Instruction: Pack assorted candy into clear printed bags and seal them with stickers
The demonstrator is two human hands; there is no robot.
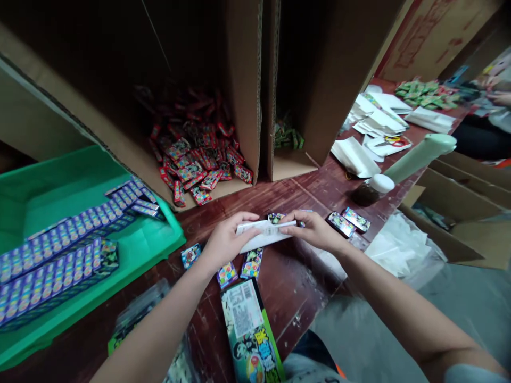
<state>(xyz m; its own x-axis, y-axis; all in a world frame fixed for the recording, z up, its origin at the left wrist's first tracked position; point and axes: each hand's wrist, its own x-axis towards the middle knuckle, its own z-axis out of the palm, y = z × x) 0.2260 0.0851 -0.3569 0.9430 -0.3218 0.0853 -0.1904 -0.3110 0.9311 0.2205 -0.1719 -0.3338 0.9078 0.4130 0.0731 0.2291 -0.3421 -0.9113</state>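
Note:
Between my two hands is a flat white packet (263, 239) with faint print on it, held just above the dark red table. My left hand (225, 239) pinches its left end, thumb in front. At its right end, the fingers and thumb of my right hand (313, 229) are closed on the upper edge. A small dark patterned box (276, 217) shows just behind the packet, partly hidden. Below lie small colourful boxes (251, 262), and a green printed carton (251, 330) rests closer to my body.
A green crate (167, 229) with rows of purple boxes stands left. Tall cardboard boxes (243, 106) at the back hold red packets (199, 165). To the right are a white-lidded jar (382, 183), scissors (393, 141), white bags (399, 244) and an open carton (475, 234). A person's hand (501, 98) shows far right.

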